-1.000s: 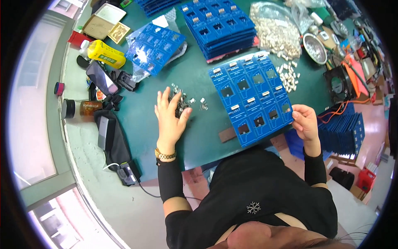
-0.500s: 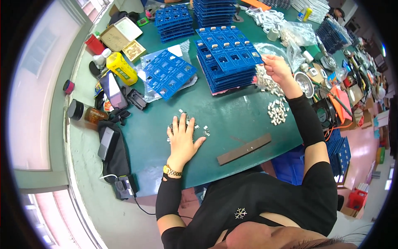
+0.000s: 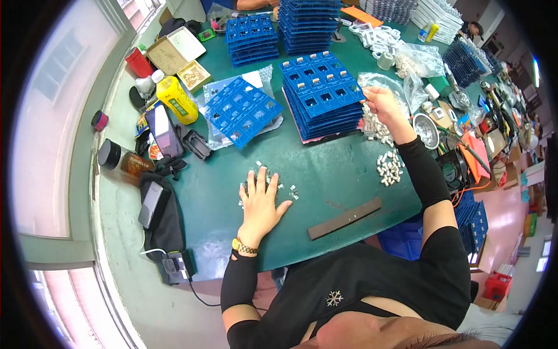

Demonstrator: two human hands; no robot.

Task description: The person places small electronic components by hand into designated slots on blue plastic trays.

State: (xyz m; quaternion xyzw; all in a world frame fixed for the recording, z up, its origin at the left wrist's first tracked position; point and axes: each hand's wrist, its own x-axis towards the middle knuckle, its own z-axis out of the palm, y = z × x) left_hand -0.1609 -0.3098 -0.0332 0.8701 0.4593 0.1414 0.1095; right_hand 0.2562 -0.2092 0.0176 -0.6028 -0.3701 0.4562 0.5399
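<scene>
My left hand (image 3: 260, 206) lies flat with its fingers spread over a small pile of tiny pale parts (image 3: 293, 192) on the green table. Out at the far right, my right hand (image 3: 383, 106) pinches the right corner of the top blue circuit board panel (image 3: 321, 82). That panel has rectangular cut-outs and rows of small white connectors, and it rests on a stack of similar blue panels (image 3: 325, 123). Left of the stack, another blue panel (image 3: 243, 110) lies on bubble wrap (image 3: 273, 123).
White connectors (image 3: 389, 167) lie in a heap right of centre, near a brown strip (image 3: 344, 218). A yellow bottle (image 3: 177, 100), phone (image 3: 163, 131) and open box (image 3: 168, 53) line the left. Tall panel stacks (image 3: 308, 26) stand behind; a metal bowl (image 3: 426, 131) sits right.
The top panel has come down and lines up more closely with the stack, my right hand still at its corner. My left hand stays on the tiny parts. The whole view has shifted slightly.
</scene>
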